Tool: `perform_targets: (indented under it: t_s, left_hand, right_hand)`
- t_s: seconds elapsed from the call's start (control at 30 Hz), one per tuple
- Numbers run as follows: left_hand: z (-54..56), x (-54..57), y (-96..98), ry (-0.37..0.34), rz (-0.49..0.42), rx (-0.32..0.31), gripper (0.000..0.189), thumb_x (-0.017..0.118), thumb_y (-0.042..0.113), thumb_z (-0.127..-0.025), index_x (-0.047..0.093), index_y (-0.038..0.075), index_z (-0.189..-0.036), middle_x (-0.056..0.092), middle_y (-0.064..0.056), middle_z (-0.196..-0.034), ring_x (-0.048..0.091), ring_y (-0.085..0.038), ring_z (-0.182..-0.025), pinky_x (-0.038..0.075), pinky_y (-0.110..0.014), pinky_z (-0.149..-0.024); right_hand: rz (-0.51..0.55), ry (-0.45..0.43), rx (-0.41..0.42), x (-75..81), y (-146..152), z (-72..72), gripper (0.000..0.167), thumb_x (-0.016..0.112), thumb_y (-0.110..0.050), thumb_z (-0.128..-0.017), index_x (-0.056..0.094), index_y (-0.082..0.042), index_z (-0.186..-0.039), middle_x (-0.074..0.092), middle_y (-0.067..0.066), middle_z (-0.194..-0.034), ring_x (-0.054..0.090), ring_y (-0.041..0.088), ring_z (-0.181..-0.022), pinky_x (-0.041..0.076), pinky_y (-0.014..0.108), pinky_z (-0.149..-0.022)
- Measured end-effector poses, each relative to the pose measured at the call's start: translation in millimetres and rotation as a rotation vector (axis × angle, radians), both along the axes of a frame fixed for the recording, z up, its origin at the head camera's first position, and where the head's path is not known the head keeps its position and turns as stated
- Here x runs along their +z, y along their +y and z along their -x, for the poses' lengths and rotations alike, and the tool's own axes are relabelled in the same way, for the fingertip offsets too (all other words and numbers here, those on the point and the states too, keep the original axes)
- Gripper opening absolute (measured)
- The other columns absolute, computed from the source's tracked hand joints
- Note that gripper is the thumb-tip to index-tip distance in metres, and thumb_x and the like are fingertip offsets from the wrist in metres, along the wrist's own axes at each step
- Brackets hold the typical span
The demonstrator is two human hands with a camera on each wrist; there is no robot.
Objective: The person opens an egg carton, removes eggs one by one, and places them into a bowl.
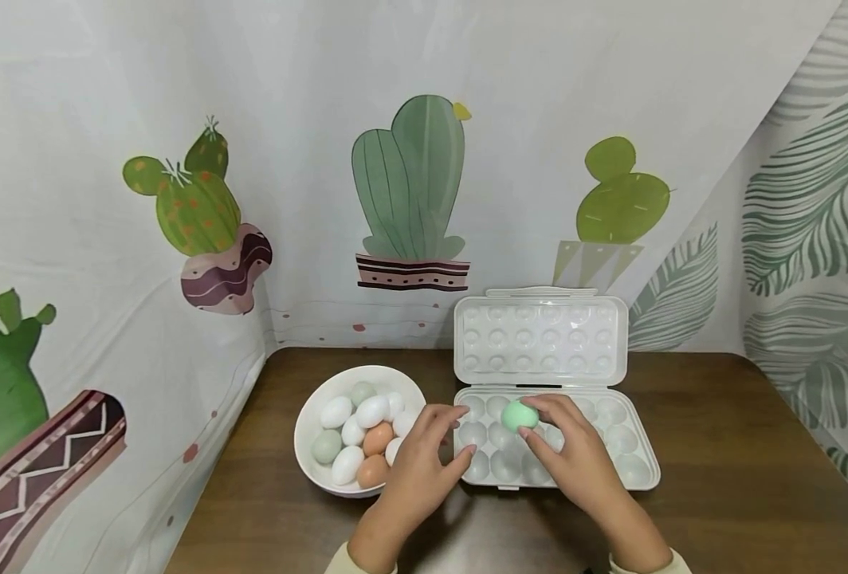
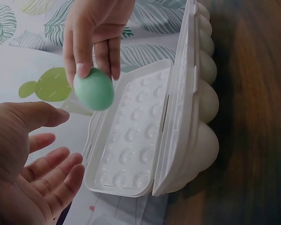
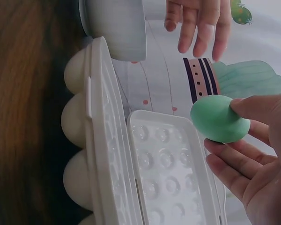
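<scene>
A mint-green egg [image 1: 520,416] is pinched between thumb and fingertips of my right hand [image 1: 577,454], above the lower tray of an egg carton [image 1: 556,481]. The carton is clear-white plastic with round hollows, its lid [image 1: 541,339] tipped back against the wall. My left hand [image 1: 424,461] hovers between bowl and carton, fingers loosely bent and holding nothing. In the left wrist view the green egg [image 2: 94,90] hangs from the right fingertips, apart from the left hand [image 2: 37,159]. The right wrist view shows the same egg [image 3: 220,118] clearly above the carton.
A white bowl [image 1: 304,458] stands at left, holding several white, brown and pale green eggs; the left hand hides part of its right side. Both sit on a dark wooden table [image 1: 725,446]. Behind it hangs a cactus-print cloth [image 1: 309,199].
</scene>
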State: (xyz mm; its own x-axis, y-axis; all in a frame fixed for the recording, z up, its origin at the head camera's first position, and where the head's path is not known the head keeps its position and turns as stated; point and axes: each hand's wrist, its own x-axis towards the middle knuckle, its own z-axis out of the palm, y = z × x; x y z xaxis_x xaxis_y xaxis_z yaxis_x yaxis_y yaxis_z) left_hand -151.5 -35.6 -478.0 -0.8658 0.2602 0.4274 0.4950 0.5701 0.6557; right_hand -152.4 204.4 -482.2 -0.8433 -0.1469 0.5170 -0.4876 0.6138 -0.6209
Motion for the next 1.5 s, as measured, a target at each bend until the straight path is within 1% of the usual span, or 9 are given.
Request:
perform_targets:
  t_s: [0.3, 0.43, 0.67, 0.8, 0.97, 1.1, 1.23, 1.4, 1.5]
  left_hand:
    - [-6.1, -4.8, 3.9, 0.029, 0.054, -0.01, 0.05, 0.081, 0.021, -0.084, 0.063, 0.017, -0.131, 0.06, 0.0, -0.118, 0.064, -0.009, -0.096, 0.056, -0.023, -0.079]
    - [-5.4, -4.3, 6.6, 0.045, 0.048, -0.025, 0.05, 0.081, 0.021, -0.084, 0.063, 0.018, -0.131, 0.06, 0.0, -0.117, 0.063, -0.009, -0.097, 0.055, -0.022, -0.078]
    - [-6.0, -6.0, 8.1, 0.065, 0.041, -0.045, 0.051, 0.082, 0.02, -0.083, 0.063, 0.019, -0.13, 0.061, -0.002, -0.116, 0.062, -0.008, -0.095, 0.053, -0.021, -0.077]
    - [-5.2, -9.8, 8.7, 0.115, 0.042, -0.069, 0.053, 0.084, 0.018, -0.081, 0.063, 0.018, -0.13, 0.06, -0.001, -0.116, 0.065, -0.013, -0.099, 0.054, -0.021, -0.078]
    - [-3.7, -12.4, 9.6, 0.17, 0.041, -0.078, 0.054, 0.085, 0.018, -0.08, 0.063, 0.018, -0.129, 0.059, 0.001, -0.117, 0.064, -0.012, -0.098, 0.053, -0.022, -0.08]
    - [-3.7, -10.1, 9.6, 0.16, 0.041, -0.074, 0.051, 0.084, 0.021, -0.082, 0.064, 0.018, -0.128, 0.059, 0.002, -0.116, 0.065, -0.014, -0.096, 0.053, -0.022, -0.079]
    - [-5.2, -8.5, 10.2, 0.124, 0.046, -0.073, 0.046, 0.081, 0.025, -0.086, 0.064, 0.021, -0.128, 0.059, 0.005, -0.116, 0.063, -0.01, -0.098, 0.053, -0.023, -0.081]
    - [-5.0, -9.6, 11.0, 0.129, 0.053, -0.072, 0.046, 0.082, 0.026, -0.085, 0.065, 0.021, -0.127, 0.06, 0.005, -0.116, 0.062, -0.005, -0.098, 0.053, -0.022, -0.081]
    - [-4.6, -10.5, 11.3, 0.141, 0.059, -0.071, 0.047, 0.083, 0.025, -0.084, 0.064, 0.02, -0.126, 0.061, 0.006, -0.115, 0.062, -0.006, -0.099, 0.053, -0.023, -0.082]
  right_hand:
    - [0.07, 0.04, 0.068, -0.1, -11.2, -5.6, 0.047, 0.08, -0.006, -0.084, 0.066, -0.015, -0.128, 0.062, -0.007, -0.125, 0.065, 0.013, -0.108, 0.047, 0.01, -0.096]
    - [0.09, 0.035, 0.093, 3.4, -15.0, -7.9, 0.047, 0.08, -0.006, -0.084, 0.066, -0.017, -0.128, 0.062, -0.007, -0.126, 0.064, 0.014, -0.111, 0.051, 0.016, -0.096]
    - [0.074, 0.005, 0.151, 0.0, -19.7, -11.0, 0.046, 0.079, -0.008, -0.086, 0.064, -0.015, -0.129, 0.062, -0.005, -0.126, 0.063, 0.01, -0.115, 0.055, 0.025, -0.095]
    - [0.079, -0.01, 0.176, 0.1, -22.4, -12.8, 0.045, 0.078, -0.01, -0.087, 0.063, -0.016, -0.129, 0.062, -0.005, -0.126, 0.063, 0.008, -0.115, 0.055, 0.023, -0.095]
    - [0.082, 0.03, 0.195, 0.9, -27.3, -13.4, 0.045, 0.078, -0.009, -0.087, 0.064, -0.017, -0.128, 0.063, -0.005, -0.123, 0.066, 0.011, -0.108, 0.054, 0.021, -0.094]
    - [0.071, 0.037, 0.191, 1.8, -30.0, -14.8, 0.044, 0.079, -0.011, -0.086, 0.064, -0.018, -0.127, 0.063, -0.006, -0.122, 0.068, 0.012, -0.106, 0.054, 0.022, -0.094]
    - [0.045, -0.021, 0.186, 1.8, -30.3, -17.4, 0.04, 0.077, -0.019, -0.089, 0.063, -0.021, -0.127, 0.062, -0.009, -0.124, 0.066, 0.009, -0.108, 0.055, 0.024, -0.095]
    - [0.044, 0.017, 0.184, 0.6, -32.6, -17.9, 0.043, 0.078, -0.016, -0.088, 0.063, -0.022, -0.128, 0.062, -0.009, -0.124, 0.067, 0.01, -0.106, 0.056, 0.028, -0.093]
    - [0.052, 0.031, 0.196, -0.6, -33.8, -17.4, 0.045, 0.078, -0.014, -0.088, 0.063, -0.021, -0.129, 0.062, -0.009, -0.124, 0.066, 0.01, -0.107, 0.055, 0.026, -0.094]
